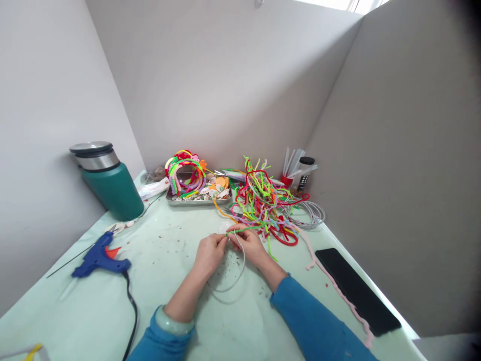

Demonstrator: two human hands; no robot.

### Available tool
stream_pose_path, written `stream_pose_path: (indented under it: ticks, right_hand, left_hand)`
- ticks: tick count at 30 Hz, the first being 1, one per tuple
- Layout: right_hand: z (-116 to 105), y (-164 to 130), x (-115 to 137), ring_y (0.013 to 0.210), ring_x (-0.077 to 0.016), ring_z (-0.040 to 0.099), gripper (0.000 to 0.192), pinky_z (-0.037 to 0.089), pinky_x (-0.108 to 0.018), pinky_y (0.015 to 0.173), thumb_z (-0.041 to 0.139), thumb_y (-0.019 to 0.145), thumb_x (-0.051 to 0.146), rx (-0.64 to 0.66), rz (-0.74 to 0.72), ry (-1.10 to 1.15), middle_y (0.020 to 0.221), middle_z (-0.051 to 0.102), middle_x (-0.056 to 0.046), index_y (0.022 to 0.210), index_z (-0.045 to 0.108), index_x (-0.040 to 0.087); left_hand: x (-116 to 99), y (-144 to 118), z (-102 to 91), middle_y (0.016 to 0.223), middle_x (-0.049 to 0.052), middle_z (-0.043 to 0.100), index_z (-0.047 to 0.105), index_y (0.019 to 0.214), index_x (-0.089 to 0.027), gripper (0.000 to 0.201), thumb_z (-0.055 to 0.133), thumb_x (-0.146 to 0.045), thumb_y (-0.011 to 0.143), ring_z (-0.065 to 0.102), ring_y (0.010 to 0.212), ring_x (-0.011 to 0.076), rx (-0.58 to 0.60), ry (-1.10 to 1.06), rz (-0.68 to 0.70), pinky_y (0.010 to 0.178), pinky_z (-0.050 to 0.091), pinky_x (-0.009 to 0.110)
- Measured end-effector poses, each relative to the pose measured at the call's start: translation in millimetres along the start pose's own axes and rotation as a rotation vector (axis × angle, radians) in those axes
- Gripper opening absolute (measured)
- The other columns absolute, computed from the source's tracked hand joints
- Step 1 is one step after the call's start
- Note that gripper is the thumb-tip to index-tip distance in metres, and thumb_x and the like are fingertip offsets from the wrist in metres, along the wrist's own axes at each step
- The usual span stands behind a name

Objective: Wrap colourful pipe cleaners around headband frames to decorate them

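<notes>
My left hand (210, 254) is closed, its thumb and finger pinched at one side of a thin pale wire loop (243, 258). Close beside it, my right hand (251, 244) is closed on a green pipe cleaner (246, 228), which crosses the wire at the fingertips. The loop hangs down between my wrists, partly hidden behind the left one. Exactly how the pipe cleaner meets the wire is covered by my fingers. Just beyond my right hand lies a tangled heap of coloured pipe cleaners (259, 195).
A tray (199, 202) carries fuzzy coloured rings (186, 175) and small cut pieces. Coiled wire (313, 215) and a black-lidded jar (303, 175) sit back right. A black phone (356, 291) lies right; a blue glue gun (101, 258) and green bottle (110, 183) stand left.
</notes>
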State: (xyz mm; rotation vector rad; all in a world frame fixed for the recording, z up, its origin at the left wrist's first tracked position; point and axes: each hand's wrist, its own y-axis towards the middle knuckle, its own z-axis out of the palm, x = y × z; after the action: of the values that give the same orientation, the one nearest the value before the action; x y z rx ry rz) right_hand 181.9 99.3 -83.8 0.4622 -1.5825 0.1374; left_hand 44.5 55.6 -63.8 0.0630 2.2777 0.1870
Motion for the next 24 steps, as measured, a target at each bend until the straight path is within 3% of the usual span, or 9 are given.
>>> stream_pose_path:
  ticks: [10,16,21,24]
  right_hand:
    - [-1.9,-0.8,1.9,0.041,-0.0064,0.044,0.024,0.033,-0.018,0.039,0.047,0.084,0.038,0.001,0.032,-0.013,0.055,0.052,0.003,0.082,0.059,0.017]
    - [-1.2,1.0,0.1,0.043,-0.0063,0.044,0.018,0.034,-0.017,0.041,0.054,0.08,0.033,-0.011,0.049,0.015,0.057,0.053,0.004,0.086,0.059,0.017]
    - [-1.6,0.2,0.6,0.043,-0.0064,0.045,0.018,0.036,-0.018,0.042,0.054,0.079,0.033,0.004,0.052,0.003,0.058,0.054,0.003,0.078,0.057,0.016]
    - [-2.1,-0.2,0.7,0.044,-0.0066,0.045,0.018,0.036,-0.018,0.042,0.054,0.079,0.034,0.0,0.051,-0.017,0.059,0.054,0.003,0.08,0.058,0.016]
  left_hand:
    - [-5.9,-2.2,-2.2,0.057,0.0,0.055,0.059,0.061,-0.017,0.032,0.039,-0.029,0.082,0.046,0.056,0.0117,0.043,0.042,-0.006,0.056,0.028,0.022]
    - [-4.5,-1.2,-1.7,0.053,-0.001,0.051,0.055,0.057,-0.017,0.033,0.037,-0.03,0.082,0.044,0.054,0.0113,0.055,-0.004,-0.024,0.054,0.027,0.021]
    - [-4.5,-2.4,-0.5,0.063,-0.001,0.058,0.058,0.076,-0.018,0.023,0.04,-0.03,0.081,0.049,0.057,0.0115,0.018,-0.071,-0.037,0.055,0.029,0.021]
    - [-4.4,-3.2,0.4,0.062,-0.001,0.058,0.054,0.074,-0.018,0.02,0.041,-0.032,0.081,0.049,0.055,0.0112,-0.024,-0.096,-0.063,0.054,0.03,0.021]
